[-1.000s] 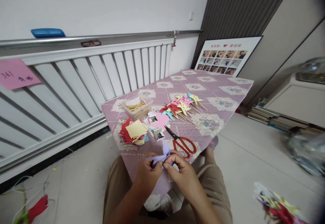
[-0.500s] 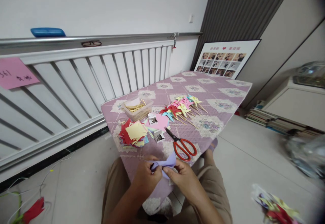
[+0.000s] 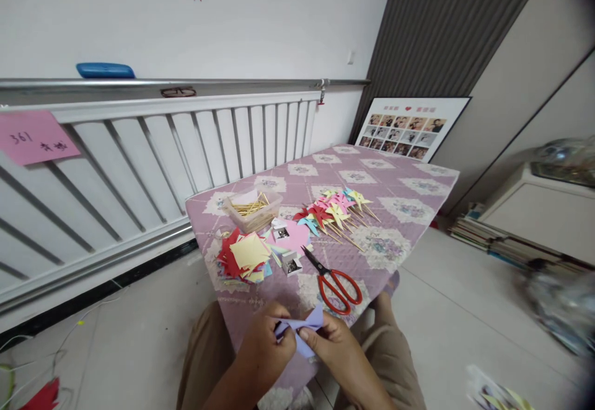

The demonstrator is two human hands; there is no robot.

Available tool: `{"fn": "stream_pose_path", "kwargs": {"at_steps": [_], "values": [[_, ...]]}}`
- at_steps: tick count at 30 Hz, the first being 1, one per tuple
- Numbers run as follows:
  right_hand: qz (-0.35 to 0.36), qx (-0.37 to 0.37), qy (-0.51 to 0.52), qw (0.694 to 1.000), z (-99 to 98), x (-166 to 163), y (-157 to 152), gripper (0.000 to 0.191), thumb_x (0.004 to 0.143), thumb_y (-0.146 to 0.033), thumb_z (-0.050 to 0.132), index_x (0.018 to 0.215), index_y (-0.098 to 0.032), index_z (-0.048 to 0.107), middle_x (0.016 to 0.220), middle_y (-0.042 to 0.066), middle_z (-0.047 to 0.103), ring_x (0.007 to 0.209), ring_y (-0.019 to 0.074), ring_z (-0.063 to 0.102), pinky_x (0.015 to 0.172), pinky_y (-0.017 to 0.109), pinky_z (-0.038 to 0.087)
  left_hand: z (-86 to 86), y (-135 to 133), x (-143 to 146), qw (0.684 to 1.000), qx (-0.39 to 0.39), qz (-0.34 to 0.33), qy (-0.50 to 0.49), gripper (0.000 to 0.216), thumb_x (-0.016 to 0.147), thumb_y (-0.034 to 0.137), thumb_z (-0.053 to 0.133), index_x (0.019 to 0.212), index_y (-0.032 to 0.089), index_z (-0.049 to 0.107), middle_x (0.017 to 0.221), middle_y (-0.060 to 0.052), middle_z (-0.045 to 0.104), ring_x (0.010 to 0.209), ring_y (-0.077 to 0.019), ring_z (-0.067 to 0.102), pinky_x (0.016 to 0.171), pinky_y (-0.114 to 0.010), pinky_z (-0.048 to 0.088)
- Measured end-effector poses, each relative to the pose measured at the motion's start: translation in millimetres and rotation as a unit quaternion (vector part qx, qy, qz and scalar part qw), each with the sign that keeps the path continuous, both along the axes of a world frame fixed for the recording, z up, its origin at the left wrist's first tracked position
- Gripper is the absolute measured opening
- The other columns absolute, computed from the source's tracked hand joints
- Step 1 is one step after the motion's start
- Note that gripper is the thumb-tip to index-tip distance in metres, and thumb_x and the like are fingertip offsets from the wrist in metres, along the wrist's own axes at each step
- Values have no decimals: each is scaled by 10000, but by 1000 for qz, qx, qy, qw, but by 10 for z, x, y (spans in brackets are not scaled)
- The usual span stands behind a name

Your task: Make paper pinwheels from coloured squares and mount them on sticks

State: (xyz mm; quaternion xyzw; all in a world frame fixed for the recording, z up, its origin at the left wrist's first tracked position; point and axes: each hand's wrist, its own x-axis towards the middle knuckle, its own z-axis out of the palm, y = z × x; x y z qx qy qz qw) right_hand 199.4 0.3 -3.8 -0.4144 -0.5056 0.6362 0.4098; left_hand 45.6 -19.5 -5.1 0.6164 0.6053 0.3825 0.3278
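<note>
Both my hands pinch a piece of lilac paper (image 3: 307, 326) folded into a bow-like shape, low in the view just in front of the table's near edge. My left hand (image 3: 267, 348) grips its left side and my right hand (image 3: 332, 348) its right side, thumbs meeting at the middle. Red-handled scissors (image 3: 335, 285) lie on the purple patterned tablecloth (image 3: 400, 181) right beyond my hands. Farther back are a stack of coloured paper squares (image 3: 246, 254) and a row of finished paper pinwheels on sticks (image 3: 335, 209).
A clear box of wooden sticks (image 3: 251, 209) and two small boxes of pins (image 3: 291, 264) sit on the table. A white slatted radiator cover (image 3: 139, 156) runs along the left. A photo board (image 3: 409, 126) leans at the back; books (image 3: 493, 239) lie on the floor at right.
My hands and the lilac paper have sunk lower in the view as the camera tilted up. The paper's folded tips have been drawn together into a tighter bow shape.
</note>
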Motion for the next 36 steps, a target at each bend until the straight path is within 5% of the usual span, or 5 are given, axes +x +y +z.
{"fn": "stream_pose_path", "kwargs": {"at_steps": [12,18,30,36], "values": [[44,50,19,998,-171,37,59,347,682,-531,753,778,-197,744,670,-5,660,644,162,546,715,299,458,-230,16,49,999,-26,37,6,147,666,97,514,729,184,614,660,-10,619,643,-153,576,629,-247,422],[61,49,35,996,-283,39,92,358,690,-536,747,785,-191,747,705,19,697,664,181,584,707,309,463,-290,3,100,992,-63,96,58,148,712,181,551,801,187,668,825,-79,712,852,-227,646,787,-295,459],[71,15,70,995,-307,21,101,300,677,-490,781,720,-199,728,650,-14,667,653,159,587,701,285,468,-153,-13,115,989,-64,79,110,241,712,146,521,872,156,702,878,-107,721,890,-238,653,815,-307,460],[86,2,68,994,-378,65,102,341,687,-511,767,759,-180,728,658,3,683,631,158,597,659,272,467,-82,-3,126,988,-128,82,14,222,694,127,535,853,166,686,873,-68,720,888,-213,646,808,-284,458]]}}
